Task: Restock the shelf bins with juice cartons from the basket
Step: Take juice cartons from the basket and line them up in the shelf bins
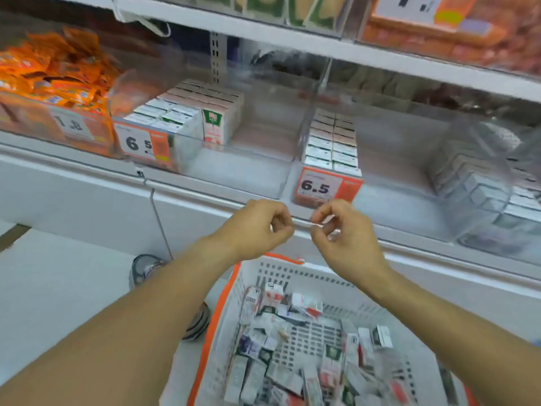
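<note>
Both my hands hover side by side in front of the shelf edge, above the basket. My left hand (257, 230) has its fingers curled in with nothing in it. My right hand (345, 235) is curled too, thumb and forefinger close together; I see no carton in it. The white basket with an orange rim (292, 269) stands below, with several small juice cartons (281, 347) lying loose in it. Clear shelf bins hold rows of cartons: a left bin (187, 112), a middle bin (332, 142) and a right bin (483, 183).
Orange snack packets (52, 71) fill the bin at far left. Price tags reading 6.5 (319, 186) hang on the bin fronts. A higher shelf (292, 39) juts out overhead. My shoe (143, 269) is on the white floor left of the basket.
</note>
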Available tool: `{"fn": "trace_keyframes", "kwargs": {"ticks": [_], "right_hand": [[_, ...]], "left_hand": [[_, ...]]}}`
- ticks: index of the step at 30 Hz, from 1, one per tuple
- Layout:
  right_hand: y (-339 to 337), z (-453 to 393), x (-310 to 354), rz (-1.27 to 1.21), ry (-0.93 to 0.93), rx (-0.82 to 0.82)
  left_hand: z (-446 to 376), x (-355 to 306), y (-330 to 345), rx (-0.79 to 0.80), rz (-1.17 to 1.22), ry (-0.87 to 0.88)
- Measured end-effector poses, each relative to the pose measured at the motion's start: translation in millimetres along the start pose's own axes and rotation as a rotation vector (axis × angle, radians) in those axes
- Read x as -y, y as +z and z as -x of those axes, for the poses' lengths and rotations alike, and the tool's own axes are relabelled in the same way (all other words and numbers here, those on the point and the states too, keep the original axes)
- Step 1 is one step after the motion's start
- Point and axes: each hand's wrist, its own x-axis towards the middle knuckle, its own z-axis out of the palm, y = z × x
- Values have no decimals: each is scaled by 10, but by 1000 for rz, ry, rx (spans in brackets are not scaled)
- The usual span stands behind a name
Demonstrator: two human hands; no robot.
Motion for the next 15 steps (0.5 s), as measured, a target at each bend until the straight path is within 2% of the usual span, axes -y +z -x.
{"fn": "trace_keyframes", "kwargs": {"ticks": [2, 5, 8, 11, 12, 15], "right_hand": [[155, 294, -494, 5, 192, 130], [419, 721, -1125, -1, 412, 271], [626, 1199, -1540, -48, 562, 604], [812, 1596, -1854, 5, 638, 923], [891, 1686, -1947, 49, 676, 971], [1014, 1820, -2105, 78, 716, 966]], "left_hand": [[42, 58, 376, 230, -97, -38], [198, 343, 948, 392, -109, -161], [500, 726, 1436, 555, -62, -371], [822, 964, 1838, 590, -60, -502], [906, 1023, 1947, 574, -104, -505], [1031, 1164, 2179, 451, -248, -524]]}}
